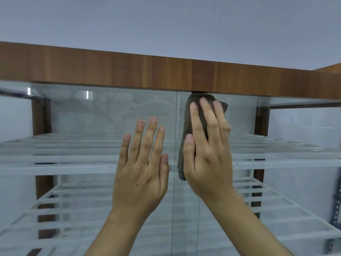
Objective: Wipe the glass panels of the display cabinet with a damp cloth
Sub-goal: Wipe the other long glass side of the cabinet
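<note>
Against the glass [96,115], flat right hand [208,161] presses cloth [186,124] (left hand [142,174] splayed, empty).

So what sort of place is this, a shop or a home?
Likely a shop or storeroom, though unsure: a glass-fronted display cabinet with a brown wood-grain top band, bare white slatted metal shelves behind its clear glass panels, and a plain pale wall above.

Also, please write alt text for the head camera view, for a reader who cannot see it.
A person's right hand presses a grey-brown cloth against a glass panel of a display cabinet, just under its wooden top. The left hand is spread open beside it; white shelves show behind the glass.
</note>
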